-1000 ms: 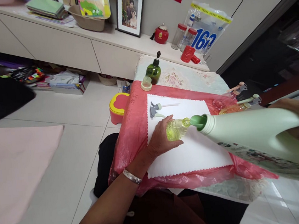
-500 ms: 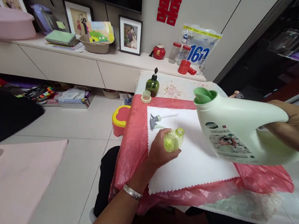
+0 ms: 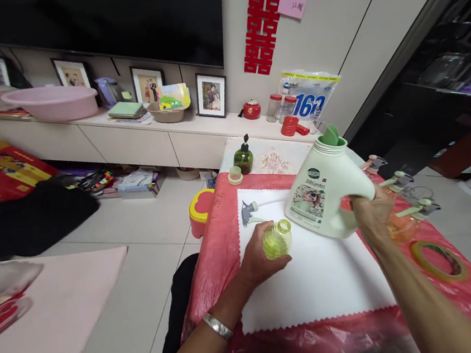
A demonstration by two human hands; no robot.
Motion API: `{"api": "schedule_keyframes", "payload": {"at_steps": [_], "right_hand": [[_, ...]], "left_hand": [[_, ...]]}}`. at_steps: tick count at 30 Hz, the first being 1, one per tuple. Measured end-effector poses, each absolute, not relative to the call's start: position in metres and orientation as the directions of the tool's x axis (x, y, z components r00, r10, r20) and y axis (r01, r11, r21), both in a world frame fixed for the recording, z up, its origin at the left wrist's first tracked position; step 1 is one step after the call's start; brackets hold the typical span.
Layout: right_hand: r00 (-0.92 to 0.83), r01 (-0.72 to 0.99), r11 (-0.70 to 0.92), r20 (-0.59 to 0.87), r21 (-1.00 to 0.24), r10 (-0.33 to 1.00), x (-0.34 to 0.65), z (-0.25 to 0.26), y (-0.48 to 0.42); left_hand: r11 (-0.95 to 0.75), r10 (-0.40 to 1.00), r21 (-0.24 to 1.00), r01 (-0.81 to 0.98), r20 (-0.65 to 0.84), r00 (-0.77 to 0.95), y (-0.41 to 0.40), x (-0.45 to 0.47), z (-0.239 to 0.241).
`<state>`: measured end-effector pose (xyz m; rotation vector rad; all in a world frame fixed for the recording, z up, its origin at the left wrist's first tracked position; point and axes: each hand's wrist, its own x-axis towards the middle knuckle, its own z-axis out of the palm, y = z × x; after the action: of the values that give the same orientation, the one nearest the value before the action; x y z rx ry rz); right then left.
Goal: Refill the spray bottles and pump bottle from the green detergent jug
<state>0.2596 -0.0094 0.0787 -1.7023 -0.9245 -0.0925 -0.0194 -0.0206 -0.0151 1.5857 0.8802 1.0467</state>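
Observation:
My left hand point(image 3: 256, 259) is wrapped round a small clear bottle of yellow-green liquid point(image 3: 276, 239), uncapped, standing on a white cloth point(image 3: 314, 280). My right hand point(image 3: 372, 215) grips the handle of a large pale green detergent jug point(image 3: 325, 189), which stands upright on the cloth, spout open, just right of the small bottle. A grey trigger sprayer head point(image 3: 249, 210) with its tube lies on the cloth beyond the small bottle.
The cloth lies on a red plastic sheet point(image 3: 218, 212) over a small table. A dark green pump bottle point(image 3: 242, 158) and a round cap point(image 3: 235, 175) stand at the far end. Other spray bottles point(image 3: 406, 203) and a tape roll point(image 3: 438, 259) are at right. A yellow-red stool point(image 3: 200, 211) stands on the floor at left.
The jug has gone from tilted, spout at the small bottle's mouth, to upright on the cloth, further from me. My left hand has kept hold of the small bottle. The view has lifted.

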Motion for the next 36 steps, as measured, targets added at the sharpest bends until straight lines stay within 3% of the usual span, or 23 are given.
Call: {"api": "schedule_keyframes", "payload": {"at_steps": [6, 16, 20, 23, 27, 32, 36], "right_hand": [[0.736, 0.553, -0.035, 0.468, -0.832, 0.489, 0.264, 0.045, -0.002], [0.641, 0.643, -0.161, 0.411, -0.749, 0.649, 0.272, 0.054, -0.031], [0.447, 0.874, -0.079, 0.731, -0.479, 0.516, 0.253, 0.067, -0.056], [0.224, 0.935, 0.148, 0.86, -0.322, 0.459, 0.227, 0.078, -0.065], [-0.055, 0.804, 0.449, 0.702, -0.39, 0.71, 0.189, 0.083, -0.043], [-0.333, 0.765, 0.495, 0.403, -0.413, 0.852, 0.159, 0.065, 0.028], [-0.485, 0.786, 0.494, 0.126, -0.371, 0.866, 0.142, 0.039, 0.077]], "left_hand": [[-0.21, 0.925, 0.975, 0.069, 0.176, 0.336, -0.022, -0.018, -0.011], [-0.208, 0.931, 0.975, 0.076, 0.174, 0.321, -0.02, -0.02, -0.014], [-0.215, 0.93, 0.973, 0.088, 0.176, 0.322, -0.021, -0.019, -0.013], [-0.208, 0.934, 0.971, 0.117, 0.162, 0.318, -0.023, -0.018, -0.01], [-0.212, 0.935, 0.971, 0.112, 0.168, 0.313, -0.024, -0.017, -0.01], [-0.239, 0.927, 0.964, 0.113, 0.192, 0.321, -0.022, -0.018, -0.013], [-0.215, 0.93, 0.969, 0.122, 0.165, 0.328, -0.023, -0.018, -0.008]]}}
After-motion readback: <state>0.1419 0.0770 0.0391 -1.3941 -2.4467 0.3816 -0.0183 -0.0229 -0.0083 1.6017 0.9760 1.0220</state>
